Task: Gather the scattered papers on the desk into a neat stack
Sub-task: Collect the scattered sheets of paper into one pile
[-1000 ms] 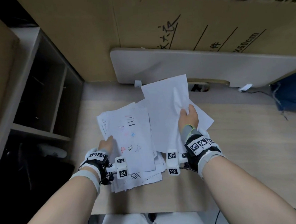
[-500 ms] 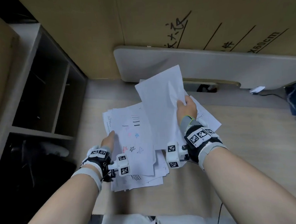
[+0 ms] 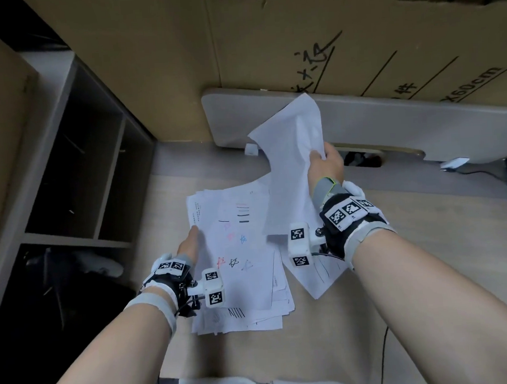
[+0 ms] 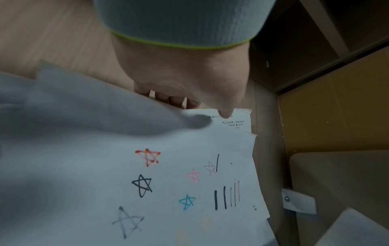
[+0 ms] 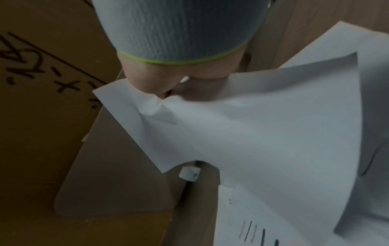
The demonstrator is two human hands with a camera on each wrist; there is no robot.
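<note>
Papers (image 3: 241, 252) lie in a loose pile on the desk (image 3: 428, 255), edges not aligned, with the star-drawing sheet (image 4: 168, 183) on top. The left hand (image 3: 187, 246) holds the pile's left edge, thumb on top and fingers under it. The right hand (image 3: 326, 165) pinches a blank sheet (image 3: 289, 171) in the air above the pile's right side, so the paper crumples at the grip. 1 more lined sheet (image 3: 322, 276) lies under the right wrist. To do this step well, I think the right hand should lower the sheet flat on the pile and match its corners before letting go, while the left hand stops the pile from sliding.
</note>
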